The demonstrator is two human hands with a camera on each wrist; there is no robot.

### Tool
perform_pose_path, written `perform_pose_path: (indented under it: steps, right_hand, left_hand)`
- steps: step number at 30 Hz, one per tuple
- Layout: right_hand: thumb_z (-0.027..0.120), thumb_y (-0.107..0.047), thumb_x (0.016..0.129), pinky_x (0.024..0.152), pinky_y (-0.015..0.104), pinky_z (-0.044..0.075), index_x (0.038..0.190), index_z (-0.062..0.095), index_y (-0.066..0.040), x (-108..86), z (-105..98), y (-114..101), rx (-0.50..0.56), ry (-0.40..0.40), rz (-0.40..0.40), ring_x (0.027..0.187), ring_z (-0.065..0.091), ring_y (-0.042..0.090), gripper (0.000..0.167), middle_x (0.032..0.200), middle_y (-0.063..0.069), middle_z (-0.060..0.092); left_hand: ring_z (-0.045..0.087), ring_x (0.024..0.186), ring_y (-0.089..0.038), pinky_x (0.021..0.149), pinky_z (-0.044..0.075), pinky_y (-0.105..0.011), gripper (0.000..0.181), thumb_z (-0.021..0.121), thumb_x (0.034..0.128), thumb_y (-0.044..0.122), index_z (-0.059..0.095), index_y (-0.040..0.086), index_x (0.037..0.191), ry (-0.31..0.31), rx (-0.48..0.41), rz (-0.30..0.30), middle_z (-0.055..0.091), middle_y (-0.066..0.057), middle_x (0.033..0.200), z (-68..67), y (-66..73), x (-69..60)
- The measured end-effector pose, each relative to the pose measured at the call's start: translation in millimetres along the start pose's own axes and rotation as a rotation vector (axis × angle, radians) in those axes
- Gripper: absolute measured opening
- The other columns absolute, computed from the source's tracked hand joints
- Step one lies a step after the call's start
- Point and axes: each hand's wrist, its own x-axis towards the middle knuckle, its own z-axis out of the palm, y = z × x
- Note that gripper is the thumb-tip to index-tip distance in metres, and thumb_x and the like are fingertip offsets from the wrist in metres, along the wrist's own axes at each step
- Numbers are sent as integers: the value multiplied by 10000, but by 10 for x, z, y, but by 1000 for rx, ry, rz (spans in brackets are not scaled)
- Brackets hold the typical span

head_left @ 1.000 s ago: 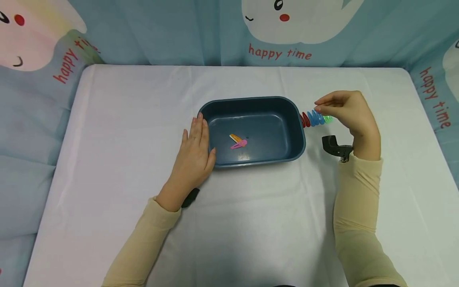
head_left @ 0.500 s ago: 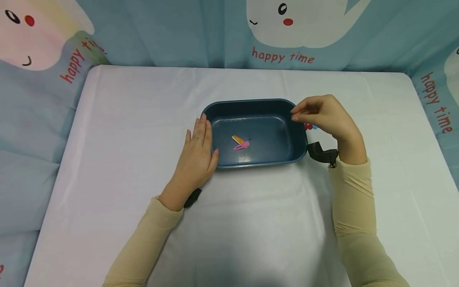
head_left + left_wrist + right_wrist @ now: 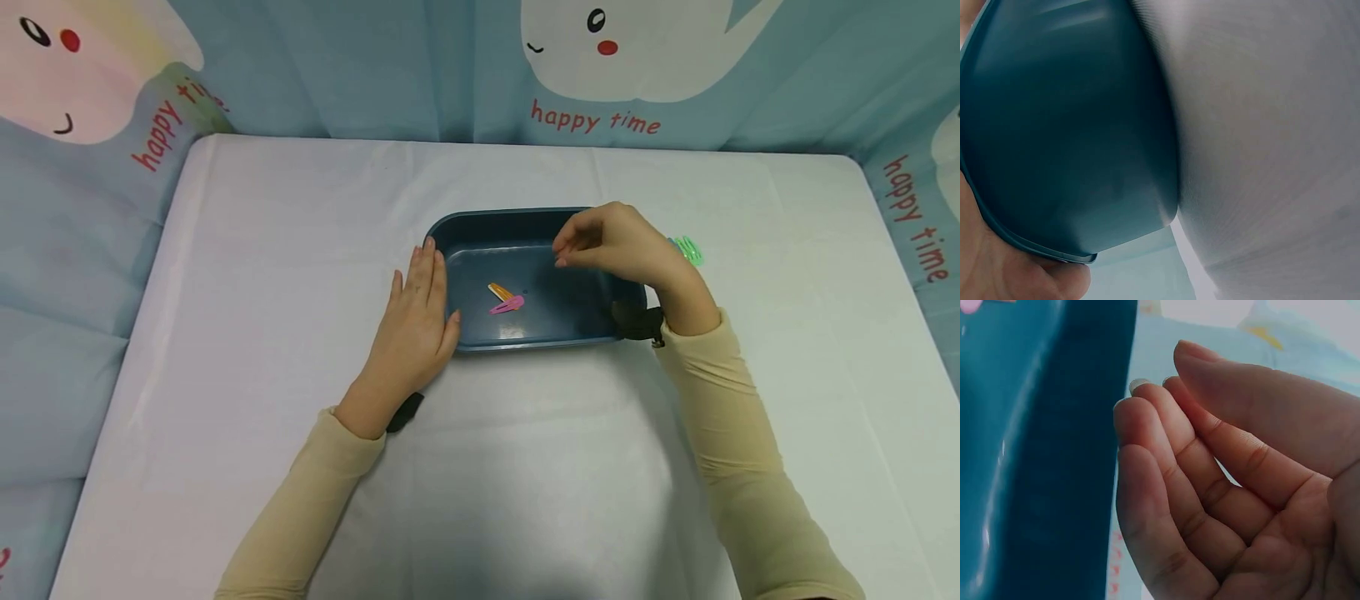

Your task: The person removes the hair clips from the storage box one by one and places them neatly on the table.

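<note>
A dark blue plastic tub (image 3: 536,343) stands on the white-covered table. Inside it, a pink snap hair clip (image 3: 507,305) lies across an orange hair clip (image 3: 499,292). My left hand (image 3: 411,321) rests against the tub's left wall with its fingers straight; the left wrist view shows that wall (image 3: 1079,144) close up. Over the tub's right part is my right hand (image 3: 618,242), thumb and fingertips brought together. In the right wrist view its fingers (image 3: 1141,481) are curled, and whether anything is between the tips cannot be made out.
Several green hair clips (image 3: 687,249) lie on the table right of the tub, with a bit of blue beside them, partly behind the right hand. A light blue printed curtain (image 3: 360,75) hangs along the table's back and sides.
My right hand has moved left, from above the row of hair clips, past the tub's right rim, to over its inside. The left hand stays at the tub's left side.
</note>
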Motion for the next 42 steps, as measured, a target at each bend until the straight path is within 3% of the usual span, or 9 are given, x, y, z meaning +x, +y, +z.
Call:
perform_pose_path:
  steps: [9,19,30,42]
  right_hand:
    - [668,0,844,711,294,521,918,679,27,185,201,-105,-102,-153,-93,778,672,158,79,845,55,695]
    - [685,0,830,732,324,525,850,684,-17,447,330,-17,-134,-287,-54,753,664,165,26,802,49,688]
    - [716,-31,814,719,287,511,842,690,-3,570,388,89,-128,-412,-68,744,634,141,48,812,40,678]
    - [785,-43,744,680,273,452,771,681,-62,632,485,115,-257,-468,-46,713,562,141,109,737,0,615]
  left_hand:
    - [71,1420,-367,1079,139,-582,662,412,960,227,143,-142,1439,9,-7,0,20,-244,1545,11,-2,1]
    - [75,1419,-368,1075,151,-585,670,435,956,226,152,-143,1438,10,1,-2,26,-242,1546,3,0,3]
    - [50,1422,-361,1077,146,-583,669,421,960,235,144,-142,1439,5,-3,-5,9,-240,1546,0,7,6]
    - [-30,1429,-292,1082,137,-577,669,430,962,231,140,-135,1441,-2,-5,-10,10,-232,1548,-2,9,6]
